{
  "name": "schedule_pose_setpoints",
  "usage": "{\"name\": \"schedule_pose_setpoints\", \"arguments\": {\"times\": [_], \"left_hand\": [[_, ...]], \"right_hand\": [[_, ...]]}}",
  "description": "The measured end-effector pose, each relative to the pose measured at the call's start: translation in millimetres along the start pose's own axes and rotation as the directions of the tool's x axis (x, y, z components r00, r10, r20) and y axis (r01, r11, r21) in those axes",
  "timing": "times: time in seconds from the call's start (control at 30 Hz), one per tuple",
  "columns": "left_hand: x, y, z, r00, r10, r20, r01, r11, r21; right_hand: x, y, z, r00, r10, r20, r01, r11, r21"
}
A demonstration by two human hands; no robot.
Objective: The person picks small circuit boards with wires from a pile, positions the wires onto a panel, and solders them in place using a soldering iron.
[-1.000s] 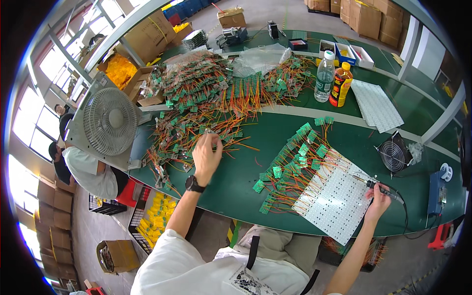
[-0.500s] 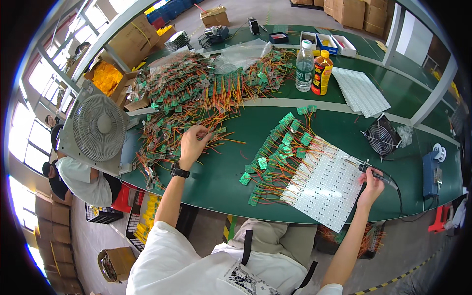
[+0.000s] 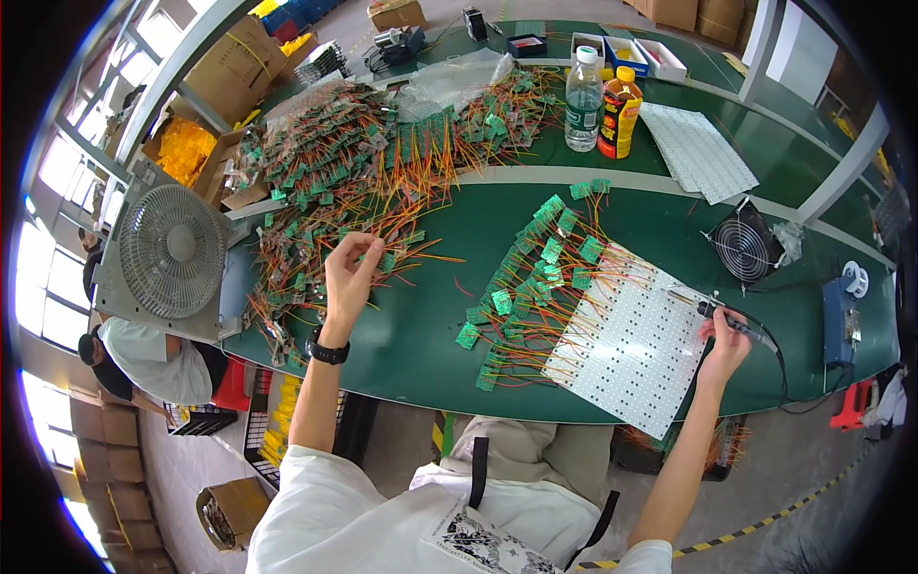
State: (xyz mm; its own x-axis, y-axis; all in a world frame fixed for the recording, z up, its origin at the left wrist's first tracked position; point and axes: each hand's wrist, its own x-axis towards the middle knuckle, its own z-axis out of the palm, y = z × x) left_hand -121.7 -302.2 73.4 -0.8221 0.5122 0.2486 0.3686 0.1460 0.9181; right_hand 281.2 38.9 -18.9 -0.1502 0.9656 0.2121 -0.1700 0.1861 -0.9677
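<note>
My left hand (image 3: 352,273) is at the near right edge of a big heap of small green circuit boards with red and yellow wires (image 3: 330,143). Its thumb and fingertips pinch a small circuit board (image 3: 386,261), partly hidden by the fingers. On the right, my right hand (image 3: 725,346) is closed around a soldering iron (image 3: 736,325), its tip pointing left over a white perforated panel (image 3: 631,335). Wired circuit boards (image 3: 535,277) fan out from the panel's left side, their wire ends lying on it.
A fan (image 3: 172,251) stands left of the heap. Behind the panel are a water bottle (image 3: 583,100), a yellow-labelled drink bottle (image 3: 621,115) and stacked white panels (image 3: 698,151). To the right are a small black fan (image 3: 744,244) and a blue soldering station (image 3: 840,325). A co-worker (image 3: 153,359) sits at left.
My left hand has turned slightly, and its fingers have closed at the heap's edge. My right hand keeps the soldering iron over the panel. The whole view has shifted a little.
</note>
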Motion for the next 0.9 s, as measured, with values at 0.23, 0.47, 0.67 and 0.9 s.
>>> {"name": "schedule_pose_setpoints", "arguments": {"times": [0.23, 0.47, 0.67, 0.9], "left_hand": [[-19, 8, 53, 0.969, 0.218, 0.113, -0.194, 0.962, -0.191], [-33, 30, 112, 0.909, 0.070, 0.412, 0.045, 0.964, -0.263], [-24, 44, 171, 0.778, 0.190, 0.599, -0.062, 0.972, -0.228], [-16, 68, 226, 0.666, 0.282, 0.691, 0.047, 0.908, -0.416]], "right_hand": [[-1, -2, 2, 1.000, -0.001, -0.009, 0.001, 1.000, 0.008], [0, -1, 0, 0.999, 0.029, -0.026, -0.028, 0.997, 0.071], [0, -2, 1, 0.999, 0.037, -0.019, -0.036, 0.996, 0.078], [0, -2, 1, 0.999, 0.041, -0.030, -0.040, 0.998, 0.054]]}}
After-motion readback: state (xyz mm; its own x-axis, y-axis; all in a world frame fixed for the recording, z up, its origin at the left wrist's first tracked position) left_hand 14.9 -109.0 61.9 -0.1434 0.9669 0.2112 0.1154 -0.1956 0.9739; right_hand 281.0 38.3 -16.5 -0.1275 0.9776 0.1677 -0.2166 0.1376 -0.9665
